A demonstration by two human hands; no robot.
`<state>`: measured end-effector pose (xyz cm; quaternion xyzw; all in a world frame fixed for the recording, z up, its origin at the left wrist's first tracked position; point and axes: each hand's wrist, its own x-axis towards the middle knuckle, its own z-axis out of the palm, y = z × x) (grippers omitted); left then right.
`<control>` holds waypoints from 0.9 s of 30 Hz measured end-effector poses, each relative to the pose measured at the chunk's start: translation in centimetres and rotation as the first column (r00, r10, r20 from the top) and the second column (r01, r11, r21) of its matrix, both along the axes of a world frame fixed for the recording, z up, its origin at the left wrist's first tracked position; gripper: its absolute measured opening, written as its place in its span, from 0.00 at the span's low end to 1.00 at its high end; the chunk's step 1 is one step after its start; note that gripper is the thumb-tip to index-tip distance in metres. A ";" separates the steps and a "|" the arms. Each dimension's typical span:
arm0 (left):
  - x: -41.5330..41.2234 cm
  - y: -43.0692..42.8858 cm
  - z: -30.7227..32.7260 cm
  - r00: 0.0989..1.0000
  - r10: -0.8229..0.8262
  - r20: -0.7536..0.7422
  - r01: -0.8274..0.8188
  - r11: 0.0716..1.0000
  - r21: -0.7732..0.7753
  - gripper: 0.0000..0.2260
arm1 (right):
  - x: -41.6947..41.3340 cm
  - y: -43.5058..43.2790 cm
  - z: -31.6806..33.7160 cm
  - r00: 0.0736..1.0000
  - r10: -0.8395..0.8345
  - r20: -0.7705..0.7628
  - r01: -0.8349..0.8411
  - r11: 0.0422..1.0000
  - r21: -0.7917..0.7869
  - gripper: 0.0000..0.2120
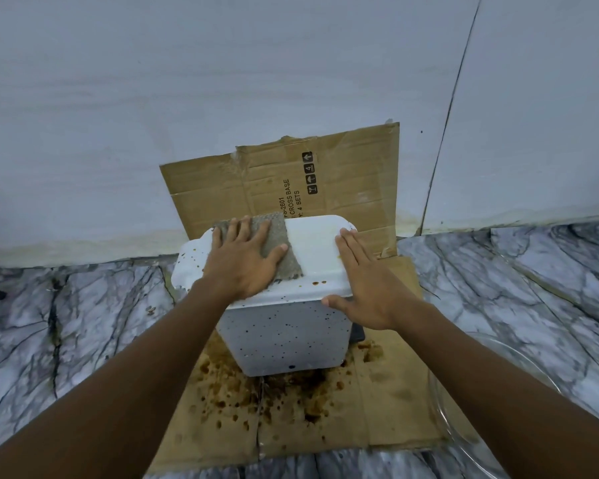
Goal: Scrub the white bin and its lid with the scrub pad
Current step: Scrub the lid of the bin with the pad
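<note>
Bin [284, 337] upright, lid [319, 247] running left-right. My flat left hand [242, 261] presses the scrub pad [277, 236] on the lid; flat right hand [363, 278] rests on its right edge.

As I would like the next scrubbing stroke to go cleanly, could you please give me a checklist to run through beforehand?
1. Grey rectangular scrub pad lies flat on the white plastic lid: ok.
2. Left hand presses the pad with straight fingers: ok.
3. Right hand rests on the lid's right edge to steady it: ok.
4. Lid fully seated on the speckled white plastic bin: cannot tell, as the far edge is hidden.
5. Lid free of dirt: not ok, brown spots show near its left and front edges.
6. Stained brown cardboard sheet under the bin: ok.
</note>
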<state>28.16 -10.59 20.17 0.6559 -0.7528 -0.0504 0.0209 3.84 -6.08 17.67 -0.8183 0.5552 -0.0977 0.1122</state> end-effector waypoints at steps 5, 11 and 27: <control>-5.7 -0.4 0.1 0.997 -0.073 -0.004 0.073 0.997 0.012 0.32 | -0.1 -0.1 -0.2 1.000 -0.001 0.008 0.001 1.000 -0.001 0.51; -2.5 2.9 -0.4 0.982 -0.188 -0.037 0.187 0.982 -0.019 0.31 | -0.1 0.1 -0.3 1.000 0.011 0.019 -0.011 1.000 0.002 0.52; -4.0 1.7 -0.3 0.987 -0.158 -0.040 0.158 0.987 -0.002 0.31 | 0.0 0.3 -0.2 1.000 0.006 0.008 -0.006 1.000 -0.003 0.52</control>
